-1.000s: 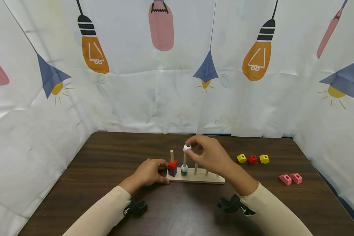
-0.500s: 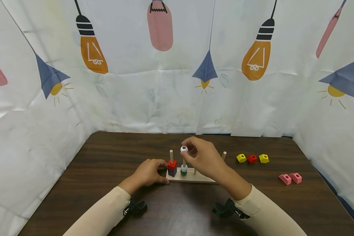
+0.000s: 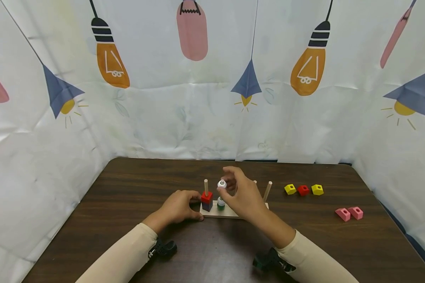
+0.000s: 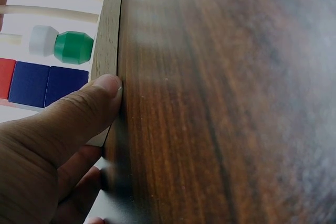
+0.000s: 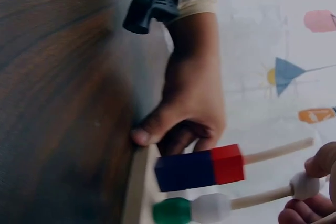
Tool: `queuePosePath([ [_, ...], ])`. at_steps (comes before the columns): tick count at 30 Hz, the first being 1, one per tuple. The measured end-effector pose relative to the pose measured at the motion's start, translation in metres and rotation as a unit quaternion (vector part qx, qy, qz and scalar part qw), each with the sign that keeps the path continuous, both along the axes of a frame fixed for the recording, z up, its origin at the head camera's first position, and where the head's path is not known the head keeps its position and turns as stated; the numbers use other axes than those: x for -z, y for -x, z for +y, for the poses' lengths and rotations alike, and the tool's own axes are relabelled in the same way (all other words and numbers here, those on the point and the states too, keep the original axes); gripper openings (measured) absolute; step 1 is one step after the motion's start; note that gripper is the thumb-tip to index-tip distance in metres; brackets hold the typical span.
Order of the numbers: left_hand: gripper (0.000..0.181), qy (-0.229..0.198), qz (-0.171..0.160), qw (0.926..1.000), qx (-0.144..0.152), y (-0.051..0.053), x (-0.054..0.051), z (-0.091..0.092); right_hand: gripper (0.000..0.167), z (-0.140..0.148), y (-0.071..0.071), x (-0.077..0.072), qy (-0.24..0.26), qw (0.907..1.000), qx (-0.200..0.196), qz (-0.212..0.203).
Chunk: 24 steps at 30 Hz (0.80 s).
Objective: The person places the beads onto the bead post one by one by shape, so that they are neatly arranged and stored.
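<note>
A wooden peg board stands mid-table. My left hand grips its left end, thumb against the front edge. On the first peg, a red cube sits over dark blue blocks. The second peg carries a green bead at the base with a white bead on it. Near the top of that same peg, my right hand pinches another white bead between thumb and fingers. The peg's tip pokes through this bead, and bare peg shows beneath it. My right hand hides part of the other pegs.
To the right of the board lie two yellow blocks with a red block between them. Nearer the right edge are two pink blocks. A printed curtain hangs behind the dark wooden table.
The pinched white bead has come down slightly onto the second peg, whose tip now shows above it. My right hand has shifted lower and left. My left hand stays put.
</note>
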<state>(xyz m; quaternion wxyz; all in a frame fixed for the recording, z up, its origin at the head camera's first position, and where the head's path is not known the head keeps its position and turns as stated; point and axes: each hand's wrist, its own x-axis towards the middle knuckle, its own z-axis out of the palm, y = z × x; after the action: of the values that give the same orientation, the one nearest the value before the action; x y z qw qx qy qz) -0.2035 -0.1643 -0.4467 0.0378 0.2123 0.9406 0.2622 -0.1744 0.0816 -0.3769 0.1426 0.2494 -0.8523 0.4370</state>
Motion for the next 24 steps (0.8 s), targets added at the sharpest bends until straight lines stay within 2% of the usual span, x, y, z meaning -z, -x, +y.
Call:
queuePosePath([
  [4, 0.050, 0.001, -0.001, 1.0000, -0.004, -0.001, -0.001, 0.001, 0.071, -0.001, 0.000, 0.011, 0.025, 0.9997, 0.007, -0.003],
  [10, 0.052, 0.001, -0.005, 1.0000, -0.004, -0.001, -0.001, 0.001, 0.089, -0.001, 0.000, 0.025, 0.056, 0.9972, 0.019, -0.046],
  [15, 0.053, 0.001, -0.004, 1.0000, -0.004, 0.000, -0.001, 0.001, 0.094, -0.002, 0.001, 0.037, 0.064, 0.9945, 0.017, -0.082],
  [20, 0.053, 0.003, -0.002, 1.0000, -0.007, -0.001, -0.001, 0.001, 0.092, -0.002, 0.001, 0.045, 0.060, 0.9944, 0.015, -0.085],
  [24, 0.054, 0.004, -0.002, 1.0000, -0.007, -0.001, -0.001, 0.001, 0.093, -0.002, 0.000, 0.047, 0.062, 0.9953, 0.017, -0.073],
])
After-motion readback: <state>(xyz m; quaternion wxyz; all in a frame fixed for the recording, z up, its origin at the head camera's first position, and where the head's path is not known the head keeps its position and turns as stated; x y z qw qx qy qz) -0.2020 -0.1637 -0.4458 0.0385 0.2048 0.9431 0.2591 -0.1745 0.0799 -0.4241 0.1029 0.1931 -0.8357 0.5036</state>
